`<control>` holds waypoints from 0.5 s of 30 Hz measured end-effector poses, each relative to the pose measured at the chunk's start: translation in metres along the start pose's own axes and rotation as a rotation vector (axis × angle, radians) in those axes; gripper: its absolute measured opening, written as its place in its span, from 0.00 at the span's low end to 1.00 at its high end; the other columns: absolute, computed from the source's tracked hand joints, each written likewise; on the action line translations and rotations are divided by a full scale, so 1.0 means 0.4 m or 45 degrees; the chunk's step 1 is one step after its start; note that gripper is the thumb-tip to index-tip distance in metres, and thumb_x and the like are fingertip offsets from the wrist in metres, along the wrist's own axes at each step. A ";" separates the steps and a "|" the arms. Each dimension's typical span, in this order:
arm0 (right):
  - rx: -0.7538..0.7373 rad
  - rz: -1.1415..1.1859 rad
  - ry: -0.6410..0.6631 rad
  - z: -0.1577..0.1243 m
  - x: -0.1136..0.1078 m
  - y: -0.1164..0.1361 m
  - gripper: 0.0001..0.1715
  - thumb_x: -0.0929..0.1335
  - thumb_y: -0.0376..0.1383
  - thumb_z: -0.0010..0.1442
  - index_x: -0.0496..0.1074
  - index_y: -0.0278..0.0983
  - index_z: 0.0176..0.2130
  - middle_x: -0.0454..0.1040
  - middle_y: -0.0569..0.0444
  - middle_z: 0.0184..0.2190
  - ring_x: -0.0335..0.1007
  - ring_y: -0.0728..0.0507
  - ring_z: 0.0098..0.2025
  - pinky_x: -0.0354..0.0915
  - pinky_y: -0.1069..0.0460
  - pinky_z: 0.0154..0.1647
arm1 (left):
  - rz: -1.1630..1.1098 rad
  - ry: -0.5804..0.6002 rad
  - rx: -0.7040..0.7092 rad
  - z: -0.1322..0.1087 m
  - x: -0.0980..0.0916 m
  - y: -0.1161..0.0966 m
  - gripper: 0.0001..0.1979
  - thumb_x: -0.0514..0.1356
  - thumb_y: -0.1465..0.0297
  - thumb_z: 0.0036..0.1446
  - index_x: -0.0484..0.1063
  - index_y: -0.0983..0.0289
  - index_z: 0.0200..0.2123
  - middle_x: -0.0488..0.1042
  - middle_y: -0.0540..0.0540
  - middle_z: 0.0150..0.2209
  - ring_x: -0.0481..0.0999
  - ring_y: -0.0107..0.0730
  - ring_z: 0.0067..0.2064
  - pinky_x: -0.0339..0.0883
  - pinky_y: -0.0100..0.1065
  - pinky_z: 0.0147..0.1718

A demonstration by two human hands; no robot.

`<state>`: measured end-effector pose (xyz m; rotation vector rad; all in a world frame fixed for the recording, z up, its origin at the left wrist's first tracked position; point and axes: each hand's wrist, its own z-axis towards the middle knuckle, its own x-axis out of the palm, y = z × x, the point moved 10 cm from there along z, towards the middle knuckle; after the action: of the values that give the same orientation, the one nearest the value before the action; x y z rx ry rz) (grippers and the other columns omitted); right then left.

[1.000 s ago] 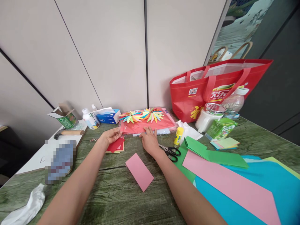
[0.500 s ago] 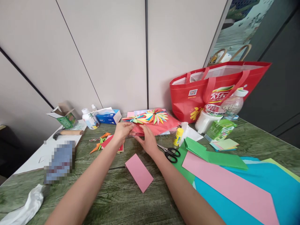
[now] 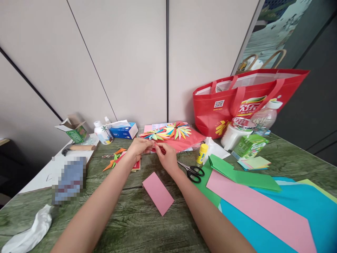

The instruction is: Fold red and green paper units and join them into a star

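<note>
My left hand (image 3: 140,147) and my right hand (image 3: 166,156) meet above the middle of the table, fingertips pinched together. What they pinch is small and reddish, and it blends with the red packet (image 3: 184,142) behind, so I cannot make it out. Two folded multicoloured paper rosettes, a smaller one (image 3: 154,134) and a larger one (image 3: 178,130), lie on that packet. Between my forearms rests a folded pink paper (image 3: 158,193). To the right of my right hand are black-handled scissors (image 3: 194,172) and a yellow glue stick (image 3: 202,154).
Green folded paper (image 3: 244,175), a pink strip (image 3: 263,214) and blue sheets (image 3: 316,207) cover the right side. Behind stand a red bag (image 3: 210,116) and a white jar (image 3: 234,137). At left are a hammer (image 3: 81,148), a bottle (image 3: 103,133) and a tissue pack (image 3: 122,130).
My fingertips have drawn closer together into a tight pinch, and the right fingers have curled in. The whole view has shifted slightly; the things on the table have stayed put.
</note>
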<state>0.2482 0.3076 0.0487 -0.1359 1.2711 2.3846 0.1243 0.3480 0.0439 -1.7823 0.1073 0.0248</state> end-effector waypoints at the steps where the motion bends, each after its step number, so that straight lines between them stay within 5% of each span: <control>1: 0.013 0.012 0.008 0.001 0.001 -0.004 0.12 0.61 0.37 0.58 0.71 0.36 0.35 0.75 0.52 0.34 0.70 0.46 0.35 0.64 0.53 0.38 | -0.008 0.010 -0.005 0.003 0.000 0.002 0.07 0.68 0.75 0.36 0.73 0.70 0.16 0.75 0.59 0.19 0.72 0.28 0.20 0.64 0.25 0.19; 15: 0.031 0.031 0.021 0.001 -0.002 -0.010 0.19 0.57 0.38 0.60 0.68 0.35 0.24 0.69 0.55 0.22 0.63 0.47 0.27 0.55 0.55 0.27 | -0.086 0.046 0.114 -0.006 -0.005 -0.007 0.13 0.71 0.75 0.24 0.74 0.70 0.19 0.75 0.54 0.19 0.73 0.28 0.22 0.69 0.29 0.26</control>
<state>0.2507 0.3097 0.0460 -0.1344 1.3162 2.3921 0.1224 0.3463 0.0473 -1.6961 0.0732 -0.0598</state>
